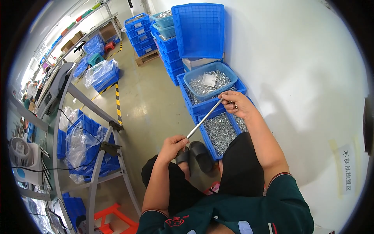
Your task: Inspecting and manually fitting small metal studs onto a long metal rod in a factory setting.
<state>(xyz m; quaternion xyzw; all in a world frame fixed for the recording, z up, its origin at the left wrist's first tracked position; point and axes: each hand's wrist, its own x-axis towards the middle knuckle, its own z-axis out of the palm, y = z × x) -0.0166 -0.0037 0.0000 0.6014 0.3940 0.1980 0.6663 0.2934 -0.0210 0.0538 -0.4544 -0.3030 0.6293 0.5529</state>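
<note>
A thin silvery metal rod [204, 118] slants between my hands, thicker toward its lower left end. Closed around that lower end is my left hand [172, 148]. My right hand [239, 105] pinches the upper end between thumb and finger, and a few small metal parts [232, 104] show in its curled fingers. Below the rod stands a blue bin [209, 143] full of small shiny metal parts [220, 130]. Just beyond my right hand, a light blue basket [191, 88] holds more such parts and a white card [209, 80]. It rests on another blue bin [187, 102].
Blue crates [169, 58] are stacked farther back, beside an upright blue bin [198, 31]. To my left stands a grey-framed workbench [95, 183] with plastic-wrapped blue crates [87, 128] near it. An orange stool [113, 218] is at lower left. A white wall [296, 58] runs along my right.
</note>
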